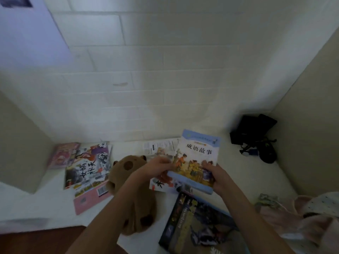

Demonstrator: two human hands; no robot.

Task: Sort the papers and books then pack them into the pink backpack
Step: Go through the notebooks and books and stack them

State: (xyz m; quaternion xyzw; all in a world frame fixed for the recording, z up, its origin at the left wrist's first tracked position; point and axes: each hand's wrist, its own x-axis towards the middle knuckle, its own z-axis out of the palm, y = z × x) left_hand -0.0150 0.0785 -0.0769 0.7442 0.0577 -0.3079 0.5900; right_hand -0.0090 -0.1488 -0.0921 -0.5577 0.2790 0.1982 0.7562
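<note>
Both my hands hold a light-blue storybook (199, 153) with a cartoon cover, lifted above the white surface. My left hand (157, 166) grips its left edge and my right hand (215, 174) its lower right corner. Under it lie a white-and-red book (161, 186) and printed papers (161, 146). A large dark book (194, 224) lies nearest me. At the left lie a black-and-white illustrated book (89, 164), a pink book (62, 154) behind it and a pink-backed book (91, 197) in front. The pink backpack (293, 222), pale pink fabric, lies at the lower right.
A brown plush toy (128, 180) lies between the left pile and my hands, partly under my left forearm. A black box with cables (255, 136) sits in the back right corner. Walls close in the surface at back, left and right; a brown floor shows at lower left.
</note>
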